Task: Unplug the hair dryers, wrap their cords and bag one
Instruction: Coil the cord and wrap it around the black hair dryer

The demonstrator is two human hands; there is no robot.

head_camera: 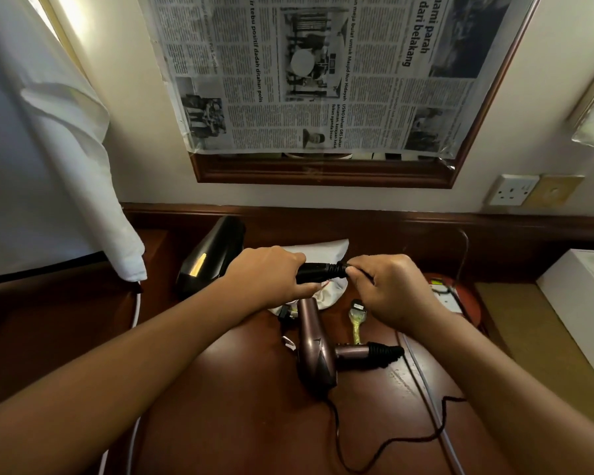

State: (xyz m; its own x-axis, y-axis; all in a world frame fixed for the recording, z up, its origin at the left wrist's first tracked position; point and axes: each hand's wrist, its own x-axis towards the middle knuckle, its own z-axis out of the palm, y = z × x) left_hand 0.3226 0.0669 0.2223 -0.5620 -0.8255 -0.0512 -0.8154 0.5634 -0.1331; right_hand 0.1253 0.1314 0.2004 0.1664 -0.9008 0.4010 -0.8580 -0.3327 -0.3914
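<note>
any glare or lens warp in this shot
Head view: a bright glare streak sits on the black dryer; wide-angle warp splays the mirror frame and newspaper outward; edges blur at the socket; the hands and the pink dryer are sharp.

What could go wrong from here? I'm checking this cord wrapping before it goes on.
The right hand pinches the cord right at the black dryer's handle, which the left hand grips; a tight bend there may strain the cord. The pink dryer's cord trails loose toward the desk edge and could snag, dragging the pink dryer.
</note>
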